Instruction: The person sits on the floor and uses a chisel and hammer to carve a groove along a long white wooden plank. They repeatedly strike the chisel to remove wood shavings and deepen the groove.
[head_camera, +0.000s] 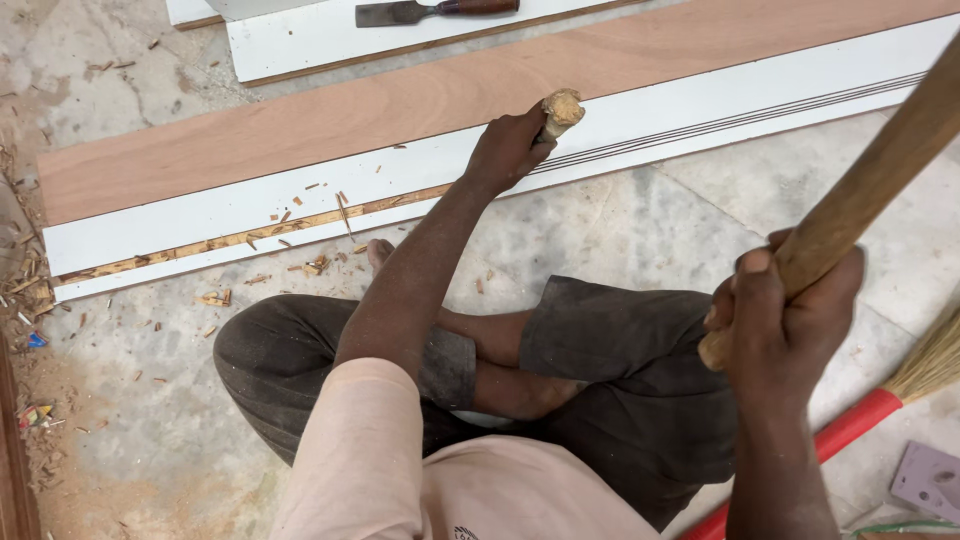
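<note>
My left hand (507, 148) grips a chisel with a battered wooden handle top (562, 108), held upright against the white laminated board (300, 190) at the end of a chiselled groove (250, 235) that shows bare wood. My right hand (785, 315) is raised near my right knee and grips a thick wooden handle (880, 175) that runs up out of the frame to the right; its head is hidden. I sit cross-legged on the stone floor in front of the board.
A brown plywood board (450, 90) lies behind the white one. A second chisel (430, 10) rests on another white board at the top. Wood chips (215, 297) litter the floor at left. A broom with a red handle (850, 425) lies at right.
</note>
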